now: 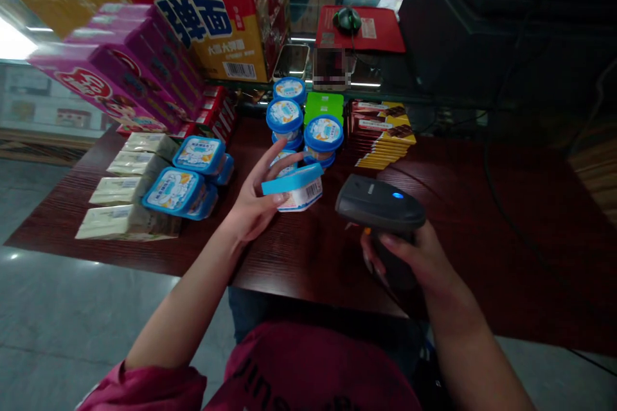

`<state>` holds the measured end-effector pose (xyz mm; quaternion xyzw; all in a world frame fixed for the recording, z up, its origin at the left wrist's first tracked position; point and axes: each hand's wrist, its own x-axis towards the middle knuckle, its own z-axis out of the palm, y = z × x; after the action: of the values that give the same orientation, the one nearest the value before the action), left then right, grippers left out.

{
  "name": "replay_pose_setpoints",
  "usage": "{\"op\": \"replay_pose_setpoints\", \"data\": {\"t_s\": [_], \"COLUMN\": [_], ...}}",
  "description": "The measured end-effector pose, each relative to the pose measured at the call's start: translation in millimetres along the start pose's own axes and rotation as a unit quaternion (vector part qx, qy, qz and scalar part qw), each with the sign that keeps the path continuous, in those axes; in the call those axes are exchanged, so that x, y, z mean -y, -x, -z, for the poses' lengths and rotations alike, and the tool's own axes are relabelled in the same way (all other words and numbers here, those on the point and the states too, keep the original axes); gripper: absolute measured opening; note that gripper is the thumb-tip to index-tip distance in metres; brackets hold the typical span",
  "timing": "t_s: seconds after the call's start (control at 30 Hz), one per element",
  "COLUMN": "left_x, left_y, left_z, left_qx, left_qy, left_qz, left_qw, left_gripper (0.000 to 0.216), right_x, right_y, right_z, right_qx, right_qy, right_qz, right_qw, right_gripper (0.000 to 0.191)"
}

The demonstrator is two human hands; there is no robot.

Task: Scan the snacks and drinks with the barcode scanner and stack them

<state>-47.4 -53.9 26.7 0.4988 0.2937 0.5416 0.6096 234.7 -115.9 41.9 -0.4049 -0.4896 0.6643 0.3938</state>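
Observation:
My left hand (255, 202) holds a small white tub with a blue lid (295, 187) tilted on its side, its barcode label facing right. My right hand (409, 257) grips a dark grey handheld barcode scanner (378, 204) with a blue light on top; its head points left at the tub, a short gap away. Both are just above a dark red wooden table (482, 218). Behind the tub stand several round blue-lidded cups (324, 135).
Rectangular blue-lidded tubs (186, 189) and pale packets (126, 221) lie at left. Purple boxes (130, 64) and a printed carton (216, 26) stand behind. Chocolate bars (383, 135), a green box (324, 104), phones (292, 62) and a black monitor (482, 32) sit farther back.

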Motion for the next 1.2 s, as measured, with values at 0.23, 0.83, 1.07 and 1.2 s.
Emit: {"op": "replay_pose_setpoints", "data": {"t_s": [0.23, 0.83, 1.07, 1.2], "left_x": [0.6, -5.4, -1.5, 5.7], "left_y": [5.1, 8.0, 2.6, 1.2], "left_z": [18.1, 14.4, 22.8, 26.0], "left_qx": [-0.003, -0.024, -0.189, -0.327], "left_qy": [-0.044, -0.128, -0.271, -0.437], "left_qz": [-0.023, 0.015, -0.137, -0.22], "left_qw": [0.999, 0.991, 0.934, 0.809], "left_gripper": [0.104, 0.112, 0.064, 0.041], "right_x": [-8.1, 4.2, -2.7, -19.2], "right_y": [3.6, 1.0, 1.1, 11.4], "right_z": [0.5, -7.4, -2.5, -4.3], "right_qx": [0.046, 0.016, 0.007, -0.007], "right_qy": [-0.011, -0.025, 0.01, 0.018], "right_qz": [0.0, -0.031, -0.027, -0.044], "right_qw": [0.999, 0.999, 1.0, 0.999], "right_gripper": [0.036, 0.04, 0.046, 0.049]}}
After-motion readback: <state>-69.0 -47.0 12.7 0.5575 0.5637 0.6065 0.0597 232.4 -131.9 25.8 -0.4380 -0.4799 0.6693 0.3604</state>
